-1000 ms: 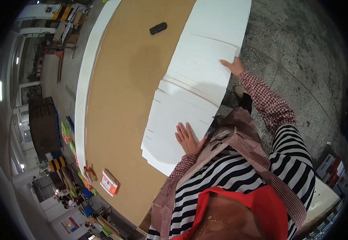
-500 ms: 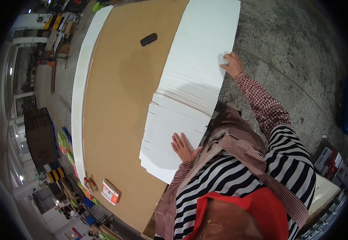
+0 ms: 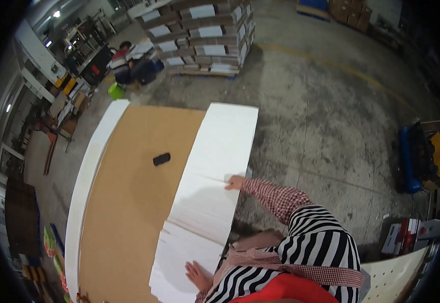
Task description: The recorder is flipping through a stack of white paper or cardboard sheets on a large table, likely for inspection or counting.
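Overlapping white cardboard sheets lie in a long strip along the right side of a brown board-topped table. Fingers spread, my left hand rests flat on the nearer white sheets. Farther up the strip, my right hand has its fingers bent over the right edge and grips a white sheet there; the fingertips are partly hidden. Stepped sheet edges show between my hands. A small black object, its kind unclear, sits on the brown surface left of the strip.
A long white strip borders the table's left side. Beyond the far end stand a pallet stack of flat cardboard bundles and a green bin. At the right are a blue piece of equipment and a perforated pale panel.
The view has swung up, bringing the pallet stack into sight. My right hand now reaches farther in over the sheet's edge. My left hand stays flat on the near sheets.
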`<state>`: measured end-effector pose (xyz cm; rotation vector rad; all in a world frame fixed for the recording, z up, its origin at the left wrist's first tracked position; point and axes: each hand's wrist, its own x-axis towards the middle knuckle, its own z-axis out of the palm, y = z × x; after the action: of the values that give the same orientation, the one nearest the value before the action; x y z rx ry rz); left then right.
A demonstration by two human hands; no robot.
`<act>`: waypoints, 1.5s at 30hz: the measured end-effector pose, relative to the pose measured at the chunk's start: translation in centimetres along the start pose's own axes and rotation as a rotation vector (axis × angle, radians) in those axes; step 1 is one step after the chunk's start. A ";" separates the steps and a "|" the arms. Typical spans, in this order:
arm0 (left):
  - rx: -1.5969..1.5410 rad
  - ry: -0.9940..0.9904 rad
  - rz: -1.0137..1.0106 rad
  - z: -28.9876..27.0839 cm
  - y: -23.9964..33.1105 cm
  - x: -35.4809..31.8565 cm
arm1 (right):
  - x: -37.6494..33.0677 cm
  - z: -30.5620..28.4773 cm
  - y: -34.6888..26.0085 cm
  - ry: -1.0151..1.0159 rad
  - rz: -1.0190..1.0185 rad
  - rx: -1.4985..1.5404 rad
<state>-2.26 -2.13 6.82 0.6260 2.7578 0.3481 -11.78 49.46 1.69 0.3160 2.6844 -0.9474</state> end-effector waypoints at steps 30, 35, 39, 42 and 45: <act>0.146 0.025 -0.027 -2.4 2.8 -0.3 | -5.4 2.6 -1.8 0.487 0.090 0.119; 0.265 -0.108 -0.195 -3.0 5.0 0.5 | -6.6 -0.7 -4.4 0.402 0.200 0.095; 0.249 -0.141 -0.214 -3.2 5.2 0.5 | -5.9 -1.6 -4.6 0.351 0.257 0.116; 0.235 -0.122 -0.205 -3.1 5.0 0.5 | -5.3 -2.0 -3.9 0.308 0.253 0.239; 0.222 -0.136 -0.207 -3.0 4.8 0.5 | -4.6 -2.6 -3.5 0.209 0.259 0.351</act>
<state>-1.83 1.80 10.89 0.3915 2.7162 -0.0453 -8.96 47.91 7.15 0.8556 2.5548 -1.3626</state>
